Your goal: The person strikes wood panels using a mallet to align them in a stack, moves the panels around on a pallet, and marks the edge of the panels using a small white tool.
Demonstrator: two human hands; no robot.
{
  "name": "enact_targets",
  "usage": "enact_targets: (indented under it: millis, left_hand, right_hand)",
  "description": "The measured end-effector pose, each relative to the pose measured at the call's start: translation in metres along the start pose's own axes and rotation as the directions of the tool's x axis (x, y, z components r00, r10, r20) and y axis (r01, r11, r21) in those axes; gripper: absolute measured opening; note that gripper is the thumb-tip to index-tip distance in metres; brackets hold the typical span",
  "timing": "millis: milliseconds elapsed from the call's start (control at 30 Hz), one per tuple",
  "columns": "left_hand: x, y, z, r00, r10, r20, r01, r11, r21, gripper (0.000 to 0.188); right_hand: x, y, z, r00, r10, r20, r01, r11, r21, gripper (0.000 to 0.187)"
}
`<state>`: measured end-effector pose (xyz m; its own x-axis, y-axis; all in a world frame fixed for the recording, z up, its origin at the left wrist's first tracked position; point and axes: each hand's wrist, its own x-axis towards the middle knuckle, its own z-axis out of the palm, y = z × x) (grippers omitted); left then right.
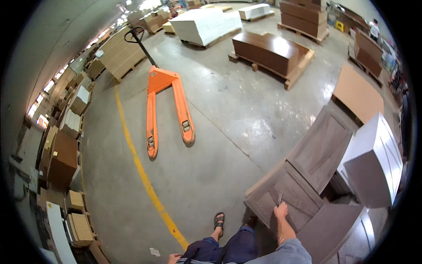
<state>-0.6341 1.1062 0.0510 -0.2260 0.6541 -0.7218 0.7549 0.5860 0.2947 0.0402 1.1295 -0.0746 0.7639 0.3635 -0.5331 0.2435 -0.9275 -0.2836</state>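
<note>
At the lower right, my right hand point(281, 210) is closed round a slim grey pen-like tool point(280, 199). It is over a brown wood-grain panel point(268, 203) with a recessed middle, like a cabinet door; I cannot tell whether the tool's tip touches it. A similar panel point(320, 147) lies just beyond, and a plain brown panel point(327, 226) lies nearer to me on the right. My left hand point(174, 258) hangs beside my left thigh at the lower edge, partly cut off, its fingers too unclear to read.
An orange pallet jack point(163, 79) stands ahead, left of the middle. A yellow line point(136, 160) runs along the floor. Brown boards point(268, 50) sit on a pallet beyond. White-edged panels point(373, 158) are stacked at right, and a white stack point(200, 25) stands far off.
</note>
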Motion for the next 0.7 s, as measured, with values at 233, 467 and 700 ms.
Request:
enact_targets:
  millis: [233, 467, 700]
  left_hand:
    - [-0.028, 0.021, 0.004, 0.999, -0.01, -0.05, 0.01, 1.0, 0.0, 0.032]
    - [-0.049, 0.02, 0.006, 0.993, -0.077, -0.085, 0.077, 0.997, -0.009, 0.031]
    - [-0.039, 0.031, 0.002, 0.991, -0.094, -0.094, 0.092, 0.995, -0.022, 0.03]
  right_hand:
    - [0.018, -0.013, 0.003, 0.998, 0.053, -0.031, -0.053, 0.998, -0.026, 0.058]
    - [0.035, 0.011, 0.035, 0.992, -0.122, -0.035, 0.114, 0.976, -0.184, 0.038]
    - [0.038, 0.003, 0.028, 0.987, -0.151, -0.046, 0.142, 0.979, -0.148, 0.025]
